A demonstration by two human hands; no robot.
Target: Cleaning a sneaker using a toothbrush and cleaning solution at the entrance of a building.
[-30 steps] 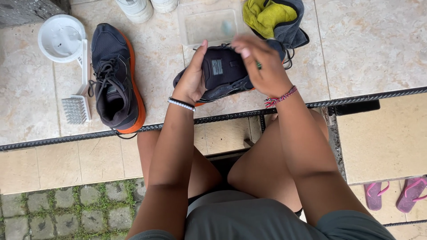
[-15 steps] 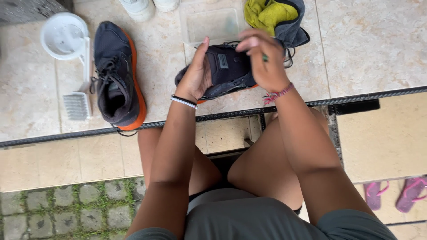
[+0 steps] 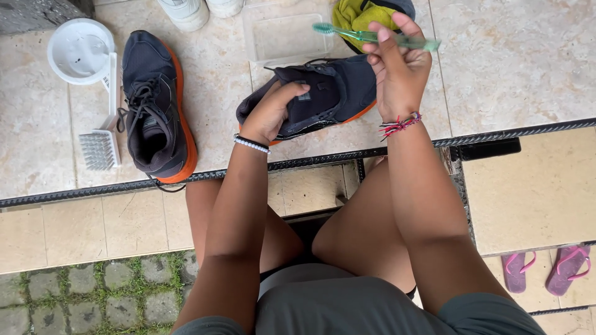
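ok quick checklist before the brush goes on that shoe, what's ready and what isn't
1. Shoe held steady: ok. The left hand grips the dark shoe with the orange sole, which lies on its side on the tiled ledge.
2. Brush in hand: ok. The right hand pinches the green toothbrush by its handle.
3. Bristles on the shoe: not ok. The brush is lifted above it, its head over the clear tub.
4. Water in the tub: cannot tell.
5. Second shoe out of the way: ok, it sits upright to the left beside the white scrub brush.
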